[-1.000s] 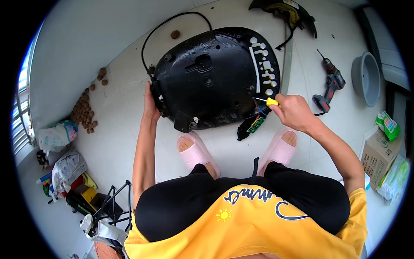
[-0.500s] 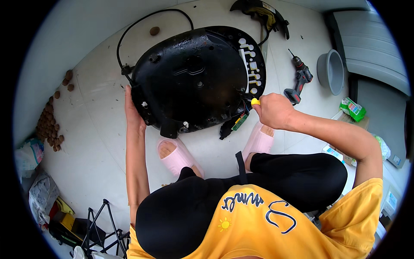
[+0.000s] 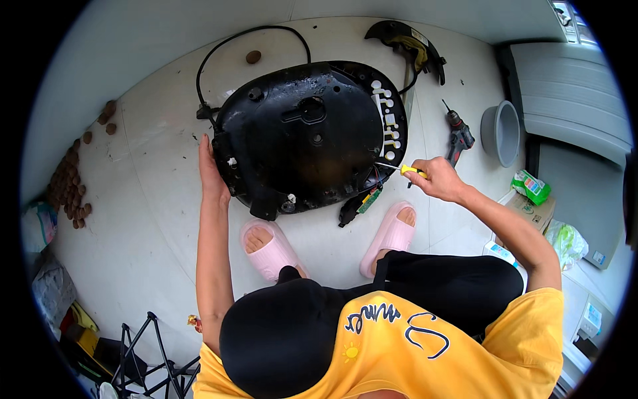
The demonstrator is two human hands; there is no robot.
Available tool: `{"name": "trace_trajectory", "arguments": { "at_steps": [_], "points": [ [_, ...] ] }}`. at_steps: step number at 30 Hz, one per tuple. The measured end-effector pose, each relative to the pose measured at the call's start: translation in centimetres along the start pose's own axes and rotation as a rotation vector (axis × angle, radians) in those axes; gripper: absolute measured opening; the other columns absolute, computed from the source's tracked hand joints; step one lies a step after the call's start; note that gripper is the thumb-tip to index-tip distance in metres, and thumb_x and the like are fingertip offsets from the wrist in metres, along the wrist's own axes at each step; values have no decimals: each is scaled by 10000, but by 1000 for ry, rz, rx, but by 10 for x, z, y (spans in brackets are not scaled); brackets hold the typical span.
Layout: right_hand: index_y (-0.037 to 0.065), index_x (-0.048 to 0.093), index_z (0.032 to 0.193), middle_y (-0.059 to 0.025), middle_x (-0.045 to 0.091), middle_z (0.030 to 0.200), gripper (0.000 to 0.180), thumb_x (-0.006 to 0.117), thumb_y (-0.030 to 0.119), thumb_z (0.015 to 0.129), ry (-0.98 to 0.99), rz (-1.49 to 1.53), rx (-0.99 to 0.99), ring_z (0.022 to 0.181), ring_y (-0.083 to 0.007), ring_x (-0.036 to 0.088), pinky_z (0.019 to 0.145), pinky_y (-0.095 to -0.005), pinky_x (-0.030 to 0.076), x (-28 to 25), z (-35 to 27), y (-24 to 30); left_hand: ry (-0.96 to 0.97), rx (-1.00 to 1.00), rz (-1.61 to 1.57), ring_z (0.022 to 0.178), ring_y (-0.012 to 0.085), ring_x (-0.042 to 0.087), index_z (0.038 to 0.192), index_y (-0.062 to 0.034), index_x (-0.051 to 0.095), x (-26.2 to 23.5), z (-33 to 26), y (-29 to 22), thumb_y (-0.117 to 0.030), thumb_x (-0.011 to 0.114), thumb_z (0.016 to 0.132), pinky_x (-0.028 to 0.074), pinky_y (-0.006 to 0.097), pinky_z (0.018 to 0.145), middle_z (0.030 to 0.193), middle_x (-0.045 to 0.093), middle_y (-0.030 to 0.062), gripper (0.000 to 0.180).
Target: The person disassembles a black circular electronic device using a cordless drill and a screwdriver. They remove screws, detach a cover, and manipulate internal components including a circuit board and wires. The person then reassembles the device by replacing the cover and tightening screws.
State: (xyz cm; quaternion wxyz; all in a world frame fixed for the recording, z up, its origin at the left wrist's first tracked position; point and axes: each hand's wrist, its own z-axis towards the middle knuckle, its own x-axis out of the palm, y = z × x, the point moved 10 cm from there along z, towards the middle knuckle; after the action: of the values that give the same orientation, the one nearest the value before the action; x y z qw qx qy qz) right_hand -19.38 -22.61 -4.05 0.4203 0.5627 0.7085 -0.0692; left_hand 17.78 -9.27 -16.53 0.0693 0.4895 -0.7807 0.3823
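A large black plastic appliance housing (image 3: 286, 143), rounded and scuffed, rests on the floor in front of my feet. My left hand (image 3: 212, 174) holds its left edge, with part of the fingers hidden behind the rim. In my right hand (image 3: 438, 179) is a screwdriver (image 3: 413, 171) with a yellow handle, pointing left. Its thin shaft reaches the housing's lower right edge; whether the tip touches a screw is too small to tell. Just below hang thin wires (image 3: 379, 176) and a small green circuit board (image 3: 370, 200). White button pieces (image 3: 390, 130) line the housing's right side.
A black cable (image 3: 229, 43) loops behind the housing. To the right lie a cordless drill (image 3: 458, 136) and a grey basin (image 3: 500, 135). A curved black part (image 3: 405, 43) sits at the back. Walnut-like brown lumps (image 3: 70, 183) are piled at left, near a folding frame (image 3: 156, 346).
My right hand has turned and drawn slightly back, so the screwdriver's shaft now shows. The view has tilted, moving the scene lower; my left hand stays on the housing's edge.
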Motion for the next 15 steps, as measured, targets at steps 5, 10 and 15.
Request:
{"name": "trace_trajectory", "arguments": {
  "at_steps": [5,10,15],
  "points": [
    [10,634,812,-168,587,612,358,561,353,882,-63,93,-161,566,-350,571,553,-396,446,30,24,-1,-141,159,68,1167,215,476,1339,-86,426,-17,-11,-17,-535,426,893,426,378,941,1237,521,99,633],
    [-10,609,799,-180,566,610,350,546,322,894,-54,-121,-68,543,-347,537,546,-407,430,1,3,11,-201,264,571,1189,239,442,1383,-95,378,-28,-22,-32,-594,406,866,326,441,986,1272,487,134,719],
    [17,574,745,-89,479,496,390,546,369,910,-227,205,-165,413,-202,482,452,-317,405,-23,-30,-47,-262,178,288,1147,235,481,1310,-55,439,-70,-35,-45,-534,417,889,354,421,941,1218,526,151,638]
  ]
}}
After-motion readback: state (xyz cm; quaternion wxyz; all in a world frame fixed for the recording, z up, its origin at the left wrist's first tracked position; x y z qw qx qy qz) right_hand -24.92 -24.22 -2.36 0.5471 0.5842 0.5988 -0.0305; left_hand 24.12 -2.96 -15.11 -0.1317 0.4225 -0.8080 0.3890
